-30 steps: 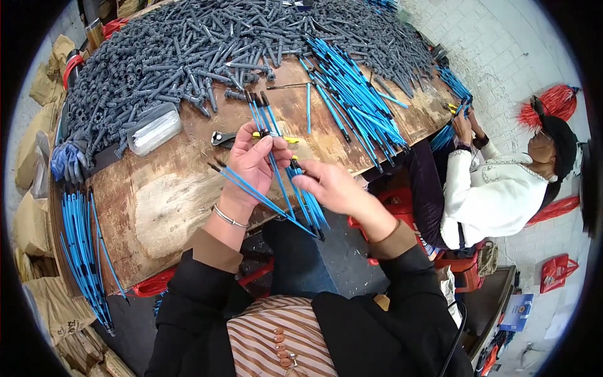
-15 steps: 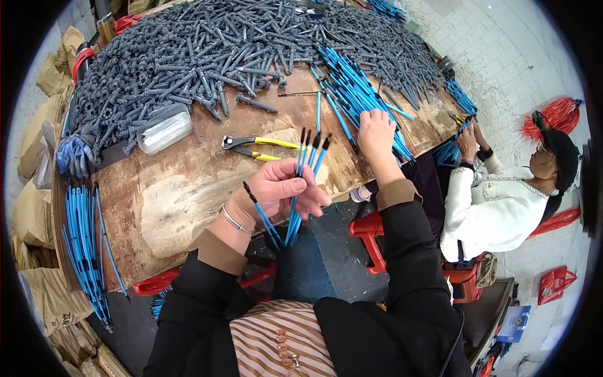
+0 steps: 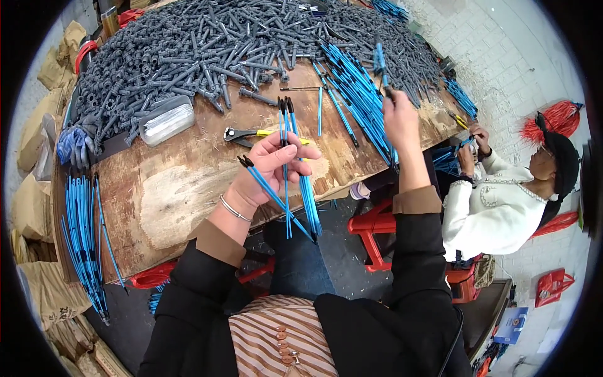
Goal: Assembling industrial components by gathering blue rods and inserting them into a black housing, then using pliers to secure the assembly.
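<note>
My left hand is closed around several thin blue rods with black tips, held over the table's front edge. Some cross at an angle beneath the wrist. My right hand is raised over the right part of the table, gripping a blue rod that points up and away and is smeared by motion; whether it is one or more I cannot tell. Beside that hand, a loose bundle of blue rods lies on the wooden table. Partly behind my left hand lie end-cutting pliers with yellow handles.
A big heap of grey plastic plugs covers the far side. A clear tray of thin pins and a blue glove lie left. More blue rods hang over the left edge. A co-worker handles rods at right, beside a red stool.
My right hand has lifted off the blue bundle with a rod in its grip. My left hand has moved slightly up and left, its rods spreading apart. The co-worker's hands have shifted slightly.
</note>
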